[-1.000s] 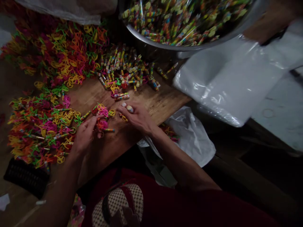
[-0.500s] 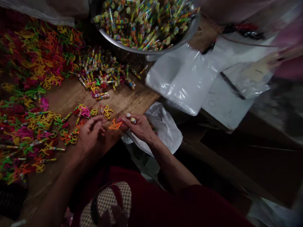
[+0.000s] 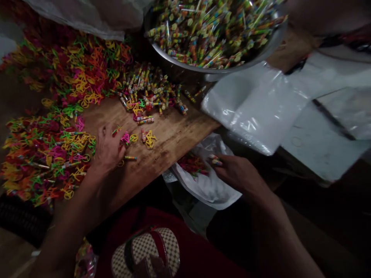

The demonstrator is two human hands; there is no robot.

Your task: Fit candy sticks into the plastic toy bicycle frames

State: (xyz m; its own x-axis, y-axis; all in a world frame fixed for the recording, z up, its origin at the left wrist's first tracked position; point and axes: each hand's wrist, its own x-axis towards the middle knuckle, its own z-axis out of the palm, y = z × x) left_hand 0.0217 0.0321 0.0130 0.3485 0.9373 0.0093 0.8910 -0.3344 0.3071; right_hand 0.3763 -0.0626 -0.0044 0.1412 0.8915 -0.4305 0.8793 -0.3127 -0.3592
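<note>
My left hand (image 3: 108, 150) is spread palm down on the wooden table, its fingers apart over small plastic toy bicycles. A pink toy bicycle (image 3: 125, 138) and a thin colourful tube (image 3: 131, 158) lie beside its thumb. My right hand (image 3: 239, 172) is closed on a couple of small tubes with pale ends (image 3: 216, 160), held over the rim of a white plastic bag (image 3: 222, 199). Inside the bag lie colourful toy pieces (image 3: 193, 164). A yellow toy bicycle (image 3: 150, 139) with a small tube beside it rests between my hands.
A metal basin (image 3: 199, 69) full of colourful tubes stands at the back, near a loose pile of tubes (image 3: 150, 85). Heaps of toy bicycles (image 3: 43, 162) cover the table's left. Clear plastic bags (image 3: 255, 104) lie right of the wooden table (image 3: 176, 131), beside a pale board (image 3: 313, 146).
My right hand has moved right from the table edge to over the bag, and the orange toy bicycle is gone from its fingers. My left hand has moved onto the toys. The view has shifted.
</note>
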